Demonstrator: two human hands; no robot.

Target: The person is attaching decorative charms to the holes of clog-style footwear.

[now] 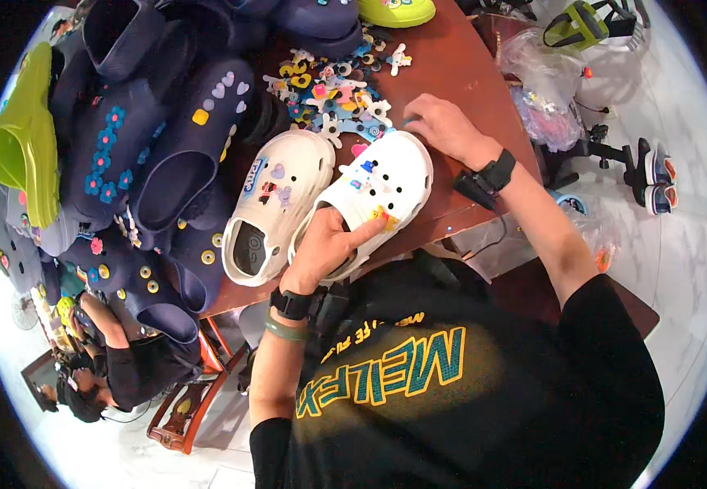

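My left hand [329, 248] grips a white clog [406, 167], its fingers inside the foot opening and its thumb outside beside a yellow charm [384, 218]. Blue-and-white charms sit in some of the clog's holes, while other holes are bare. Just past the toe, my right hand [447, 126] hovers over the table with its fingers curled together. Whatever those fingertips may hold is too small to make out. Left of the white clog lies a cream clog [292, 167] with purple, red-and-black and blue charms. Beyond both toes spreads a pile of loose colourful shoe charms [333, 90].
Dark navy clogs [178, 179], many with charms, crowd the left of the brown table [472, 73]. A lime green clog [24, 155] stands among them. Another person [138, 367] works at the lower left. Plastic bags [545, 98] lie beyond the table's right edge.
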